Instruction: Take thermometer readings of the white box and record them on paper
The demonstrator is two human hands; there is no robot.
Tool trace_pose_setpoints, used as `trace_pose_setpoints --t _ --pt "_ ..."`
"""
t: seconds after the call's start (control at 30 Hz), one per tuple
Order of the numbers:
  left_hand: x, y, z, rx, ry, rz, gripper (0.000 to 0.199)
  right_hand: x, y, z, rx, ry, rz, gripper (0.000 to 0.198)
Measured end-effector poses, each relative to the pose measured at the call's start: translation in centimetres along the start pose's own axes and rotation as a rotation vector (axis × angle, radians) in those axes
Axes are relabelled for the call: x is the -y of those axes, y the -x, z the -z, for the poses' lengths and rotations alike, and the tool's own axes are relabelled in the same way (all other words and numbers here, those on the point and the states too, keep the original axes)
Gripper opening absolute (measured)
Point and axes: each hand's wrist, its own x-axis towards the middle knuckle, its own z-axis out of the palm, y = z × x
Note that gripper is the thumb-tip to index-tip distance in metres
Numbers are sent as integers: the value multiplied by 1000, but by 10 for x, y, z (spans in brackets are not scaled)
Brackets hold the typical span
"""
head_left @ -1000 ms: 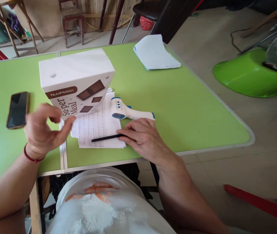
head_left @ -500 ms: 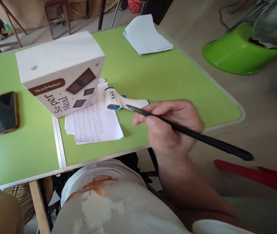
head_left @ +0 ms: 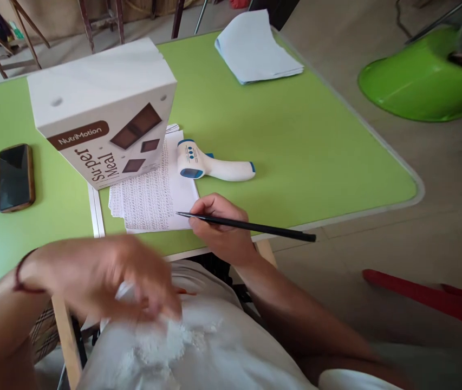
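My right hand (head_left: 225, 230) grips a slim black pen (head_left: 261, 226), its tip pointing left over the lower right part of the written sheets (head_left: 149, 203). Close rows of handwriting cover the top sheet. My left hand (head_left: 133, 279), with a dark band at the wrist, is in the air before my shirt at the table's near edge. Motion smears its fingers, so I cannot tell whether they are closed. Just beyond the right hand, a white and blue infrared thermometer (head_left: 218, 168) lies partly on the paper. A white NutriMotion box (head_left: 104, 103) stands on the sheets' far left part.
At the left, a phone (head_left: 15, 177) lies on the green table (head_left: 316, 151). Folded white paper (head_left: 257, 49) rests near the far edge. On the floor at the right are a bright green plastic object (head_left: 413, 81) and a red leg-like piece (head_left: 425, 298). Wooden stools stand beyond the table.
My right hand with the pen has moved down and left, from near the thermometer's handle to the sheets' lower right edge. My left hand has come into view from the lower left.
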Motion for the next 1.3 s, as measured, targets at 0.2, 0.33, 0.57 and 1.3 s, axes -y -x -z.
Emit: trace_pose_setpoints --t 0.2,0.33,0.57,1.3 --pt "86 -128 -26 141 -124 -91 27 -1 4 -2 -24 114 106 15" --pt "91 -125 -35 226 -298 -117 28 -4 6 -2 10 143 166 17" --pt "93 -120 -41 290 -340 -68 26 -3 5 -2 67 199 177 18" --pt "92 -120 -43 267 -316 -17 25 -3 5 0 86 231 225 21"
